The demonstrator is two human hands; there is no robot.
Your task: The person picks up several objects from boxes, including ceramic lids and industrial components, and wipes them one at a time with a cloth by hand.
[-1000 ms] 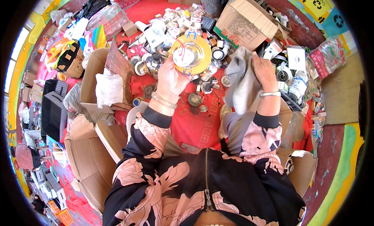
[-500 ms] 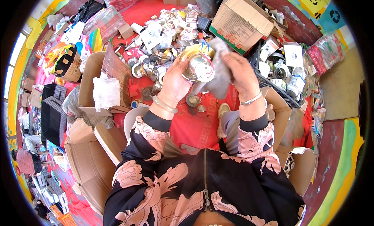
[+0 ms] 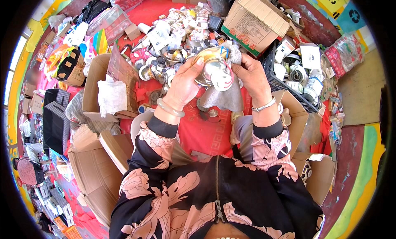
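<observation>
From my remote station, I read the head view in descending order of size. The red patterned floor sheet [image 3: 196, 136] forms the base of the work area. On it, ahead of the hands, lies a broad heap of lamp parts and small white boxes [image 3: 181, 32]. A brown cardboard carton with a green lower edge [image 3: 255, 22] stands to its right; a black plastic crate of lamp parts [image 3: 291, 91] sits nearer.

The grey fabric cloth [image 3: 225, 100] lies against the right side of the round gold-rimmed metal light fitting [image 3: 216, 70] and hangs below it. One second ago, the cloth hung well apart from the fitting; this contact is the principal change. I judge that the work is now at the stage of applying cloth to metal.

Grip, left hand [image 3: 184, 85]: clasped on the fitting, thumb across the gold rim. Grip, right hand [image 3: 254, 79]: pinched on the cloth beside the rim; I cannot tell whether it also clamps the fitting through the fabric. The fitting is located between both hands, raised over the floor sheet, and is now tilted, its white end toward the lower right.

The thin red wire [image 3: 232, 70] curves beside that end. The blue clip [image 3: 224, 51] stands at the far rim, next to the cloth.
</observation>
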